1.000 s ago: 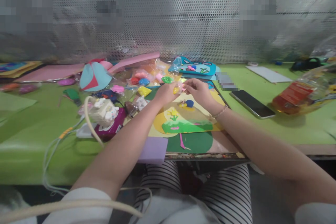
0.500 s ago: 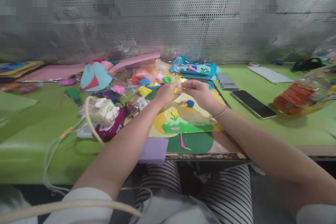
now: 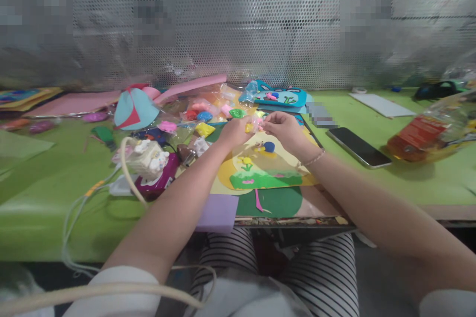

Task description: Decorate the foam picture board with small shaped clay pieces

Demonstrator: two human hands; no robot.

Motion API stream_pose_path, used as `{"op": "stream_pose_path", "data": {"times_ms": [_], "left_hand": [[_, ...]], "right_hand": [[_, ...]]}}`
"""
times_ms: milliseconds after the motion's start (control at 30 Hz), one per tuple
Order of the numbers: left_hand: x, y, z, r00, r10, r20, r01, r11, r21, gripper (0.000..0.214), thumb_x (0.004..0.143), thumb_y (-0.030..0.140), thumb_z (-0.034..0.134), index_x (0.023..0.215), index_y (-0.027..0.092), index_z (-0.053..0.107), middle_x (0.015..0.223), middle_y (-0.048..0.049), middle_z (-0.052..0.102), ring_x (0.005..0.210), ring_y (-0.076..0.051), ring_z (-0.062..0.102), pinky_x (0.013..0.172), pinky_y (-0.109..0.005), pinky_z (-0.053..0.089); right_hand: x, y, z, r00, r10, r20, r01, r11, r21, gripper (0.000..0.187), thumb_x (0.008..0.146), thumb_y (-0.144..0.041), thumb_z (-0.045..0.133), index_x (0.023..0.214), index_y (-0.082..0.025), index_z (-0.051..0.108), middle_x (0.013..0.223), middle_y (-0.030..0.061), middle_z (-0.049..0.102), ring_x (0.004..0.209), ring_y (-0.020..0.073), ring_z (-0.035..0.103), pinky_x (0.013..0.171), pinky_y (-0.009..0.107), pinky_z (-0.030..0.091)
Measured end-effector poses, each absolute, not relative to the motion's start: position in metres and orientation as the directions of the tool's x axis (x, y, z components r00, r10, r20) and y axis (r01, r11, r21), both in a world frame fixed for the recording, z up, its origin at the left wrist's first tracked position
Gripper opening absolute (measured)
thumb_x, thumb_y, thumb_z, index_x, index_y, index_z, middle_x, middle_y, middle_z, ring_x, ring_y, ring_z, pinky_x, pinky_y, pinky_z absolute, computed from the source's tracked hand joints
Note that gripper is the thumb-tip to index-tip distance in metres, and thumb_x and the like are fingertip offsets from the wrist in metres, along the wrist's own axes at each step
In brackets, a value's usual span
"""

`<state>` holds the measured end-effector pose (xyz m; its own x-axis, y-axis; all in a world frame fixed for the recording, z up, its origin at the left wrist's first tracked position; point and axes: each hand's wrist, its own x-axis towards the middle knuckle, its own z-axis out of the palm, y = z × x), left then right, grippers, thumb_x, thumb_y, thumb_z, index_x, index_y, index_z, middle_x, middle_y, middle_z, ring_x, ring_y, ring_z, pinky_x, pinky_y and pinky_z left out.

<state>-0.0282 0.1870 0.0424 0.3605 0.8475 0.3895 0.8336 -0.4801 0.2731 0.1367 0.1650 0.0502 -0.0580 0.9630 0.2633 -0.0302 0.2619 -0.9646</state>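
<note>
My left hand [image 3: 236, 131] is closed on a small clear bag of yellow clay [image 3: 248, 128], held above the picture. My right hand [image 3: 280, 128] is beside it, thumb and fingers pinched together near the bag's edge; whatever they hold is too small to make out. Below lies a picture [image 3: 286, 166] with a blue-and-yellow clay snail [image 3: 266, 147], a yellow clay flower [image 3: 245, 161] and a green clay strip along its lower edge. Several bags of coloured clay lie just beyond my left hand, among them a yellow one [image 3: 205, 130] and a green one [image 3: 237, 113].
To the right are a black phone [image 3: 359, 146] and a bottle of amber liquid [image 3: 416, 138] on its side. A blue decorated case [image 3: 284, 99] lies behind my hands. At left stand a purple box [image 3: 158, 178] and cables [image 3: 74, 208]. A perforated metal screen [image 3: 238, 20] rises behind the table.
My right hand has drawn slightly away from the left, its fingers now more pinched. The clear bag shows more between the hands. Things on the table stay put.
</note>
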Motion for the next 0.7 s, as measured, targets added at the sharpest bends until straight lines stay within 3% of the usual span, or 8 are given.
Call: {"op": "stream_pose_path", "data": {"times_ms": [300,400,600,700], "left_hand": [[-0.0299,0.1874,0.0442,0.355,0.859,0.369,0.830,-0.472,0.298,0.030,0.081,0.035,0.054,0.103,0.017,0.061,0.091,-0.0095,0.069,0.086,-0.023,0.064,0.073,-0.030,0.046],[-0.0305,0.1885,0.0428,0.337,0.861,0.382,0.837,-0.459,0.297,0.030,0.080,0.036,0.056,0.102,0.017,0.061,0.091,-0.0095,0.069,0.086,-0.023,0.063,0.073,-0.031,0.046],[-0.0313,0.1888,0.0412,0.355,0.840,0.409,0.813,-0.494,0.308,0.030,0.080,0.038,0.056,0.101,0.017,0.062,0.085,-0.0095,0.068,0.082,-0.024,0.063,0.071,-0.031,0.046],[-0.0315,0.1882,0.0411,0.349,0.842,0.412,0.811,-0.492,0.318,0.029,0.079,0.035,0.057,0.102,0.018,0.062,0.085,-0.0086,0.068,0.082,-0.023,0.063,0.071,-0.031,0.045]], "right_hand": [[0.1373,0.1624,0.0504,-0.197,0.959,0.202,-0.255,0.148,-0.955,0.037,0.046,-0.027,0.088,0.077,-0.018,0.070,0.085,0.0018,0.071,0.080,0.0140,0.065,0.084,0.032,0.053],[0.1363,0.1612,0.0520,-0.200,0.961,0.190,-0.254,0.136,-0.958,0.035,0.047,-0.028,0.088,0.075,-0.018,0.070,0.081,0.0013,0.070,0.078,0.0134,0.065,0.082,0.030,0.054],[0.1349,0.1585,0.0560,-0.158,0.969,0.192,-0.131,0.172,-0.976,0.030,0.050,-0.029,0.086,0.067,-0.017,0.065,0.063,-0.0026,0.062,0.055,0.0068,0.054,0.058,0.024,0.050],[0.1352,0.1570,0.0571,-0.181,0.968,0.175,-0.124,0.154,-0.980,0.031,0.052,-0.031,0.086,0.069,-0.016,0.066,0.065,-0.0022,0.062,0.056,0.0072,0.055,0.061,0.025,0.052]]}}
